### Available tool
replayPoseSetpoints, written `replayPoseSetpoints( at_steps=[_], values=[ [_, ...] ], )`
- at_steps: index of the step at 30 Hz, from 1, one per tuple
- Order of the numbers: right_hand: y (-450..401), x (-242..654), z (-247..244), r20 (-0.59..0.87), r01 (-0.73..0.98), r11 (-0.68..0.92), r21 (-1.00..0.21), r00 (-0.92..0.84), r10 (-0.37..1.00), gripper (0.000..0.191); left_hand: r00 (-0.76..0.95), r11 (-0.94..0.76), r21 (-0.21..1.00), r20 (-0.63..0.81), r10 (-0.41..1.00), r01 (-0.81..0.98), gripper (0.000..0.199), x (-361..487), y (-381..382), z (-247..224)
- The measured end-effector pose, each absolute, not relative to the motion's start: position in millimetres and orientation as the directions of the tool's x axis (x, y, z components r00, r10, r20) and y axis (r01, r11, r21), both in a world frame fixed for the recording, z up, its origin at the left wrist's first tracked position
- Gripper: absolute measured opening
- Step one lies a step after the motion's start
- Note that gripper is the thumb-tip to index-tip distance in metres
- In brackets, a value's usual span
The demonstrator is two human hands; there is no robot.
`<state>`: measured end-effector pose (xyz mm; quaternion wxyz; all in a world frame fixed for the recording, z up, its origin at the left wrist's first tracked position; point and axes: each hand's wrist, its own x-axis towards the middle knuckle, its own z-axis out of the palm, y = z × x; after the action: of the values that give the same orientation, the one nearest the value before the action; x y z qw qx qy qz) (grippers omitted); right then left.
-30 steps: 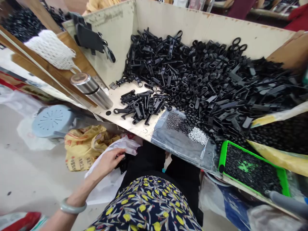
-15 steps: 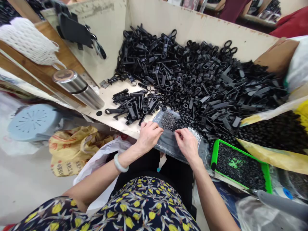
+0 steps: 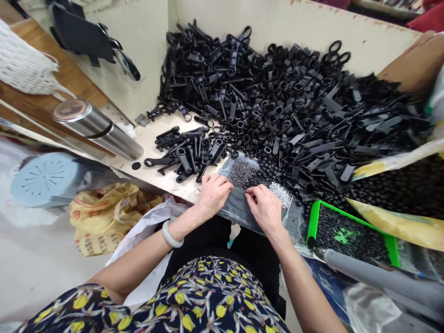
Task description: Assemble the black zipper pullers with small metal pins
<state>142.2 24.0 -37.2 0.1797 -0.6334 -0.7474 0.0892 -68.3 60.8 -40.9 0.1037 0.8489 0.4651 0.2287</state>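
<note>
My left hand [image 3: 215, 194] is closed in a pinch over the near left part of a dark grey work mat [image 3: 243, 206]. Opposite it, my right hand [image 3: 266, 206] also has thumb and forefinger pressed together, a small gap from the left fingertips. Whatever either pinch holds is too small to make out. Just beyond the fingers lies a pile of tiny brownish metal pieces [image 3: 243, 174]. Small silver pins [image 3: 280, 195] are heaped beside my right knuckles. Small black rings [image 3: 266, 165] spread behind the mat.
Black ring-ended plastic handles [image 3: 185, 158] lie at the left, before a large heap of black parts [image 3: 256, 101]. A steel flask [image 3: 100, 129] leans there. At the right are a green tray [image 3: 314, 224] of small black pieces and a grey cylindrical tool [image 3: 364, 268].
My right hand has shifted left, closer to my left hand and off the silver pins. The grey tool reaches further left by the green tray. The camera view has shifted slightly.
</note>
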Motion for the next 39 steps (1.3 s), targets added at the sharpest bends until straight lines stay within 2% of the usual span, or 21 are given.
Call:
replayPoseSetpoints(
  at_steps=[5, 11, 14, 16, 18, 20, 22, 24, 27, 30, 39],
  values=[
    [13.9, 143.9, -32.1, 0.103, 0.891, 0.189, -0.413, -0.16, 0.982, 0.014, 0.307, -0.42, 0.489, 0.297, 0.904, 0.765, 0.01, -74.1, 47.7, -34.8],
    [15.0, 143.1, -31.6, 0.097, 0.89, 0.214, -0.404, -0.19, 0.977, 0.014, 0.298, -0.38, 0.408, 0.251, 0.921, 0.83, 0.013, -59.7, 52.4, -40.2],
    [15.0, 141.7, -34.2, 0.133, 0.904, 0.245, -0.35, -0.211, 0.968, 0.016, 0.301, -0.368, 0.421, 0.219, 0.928, 0.829, 0.011, -57.2, 56.0, -39.9],
    [13.9, 140.6, -35.9, 0.151, 0.907, 0.251, -0.339, -0.211, 0.966, 0.018, 0.305, -0.365, 0.506, 0.2, 0.931, 0.782, 0.012, -58.5, 54.6, -34.6],
    [11.9, 139.6, -36.1, 0.17, 0.881, 0.242, -0.406, -0.188, 0.967, 0.017, 0.307, -0.334, 0.673, 0.164, 0.938, 0.66, 0.013, -60.7, 49.5, -26.5],
    [9.2, 138.2, -33.4, 0.195, 0.791, 0.225, -0.569, -0.136, 0.971, 0.015, 0.291, -0.2, 0.858, 0.062, 0.955, 0.473, 0.012, -62.1, 41.7, -18.5],
    [6.0, 136.3, -27.4, 0.219, 0.631, 0.211, -0.746, -0.067, 0.973, 0.011, 0.287, 0.017, 0.96, -0.1, 0.953, 0.279, 0.013, -61.7, 33.1, -13.2],
    [2.9, 133.6, -19.6, 0.228, 0.489, 0.208, -0.847, -0.019, 0.973, 0.009, 0.311, 0.201, 0.969, -0.237, 0.92, 0.142, 0.017, -59.7, 25.9, -11.2],
    [-0.9, 129.6, -9.8, 0.258, 0.424, 0.245, -0.872, -0.027, 0.966, 0.008, 0.335, 0.326, 0.945, -0.308, 0.891, 0.0, 0.022, -56.1, 19.3, -11.9],
    [-3.6, 127.6, -7.0, 0.284, 0.432, 0.28, -0.857, -0.056, 0.957, 0.008, 0.333, 0.373, 0.924, -0.326, 0.885, -0.087, 0.022, -54.6, 16.6, -12.1],
    [-7.5, 132.0, -16.3, 0.346, 0.464, 0.375, -0.803, -0.149, 0.926, 0.011, 0.346, 0.395, 0.912, -0.337, 0.876, -0.111, 0.024, -57.3, 12.2, -9.6]
  ],
)
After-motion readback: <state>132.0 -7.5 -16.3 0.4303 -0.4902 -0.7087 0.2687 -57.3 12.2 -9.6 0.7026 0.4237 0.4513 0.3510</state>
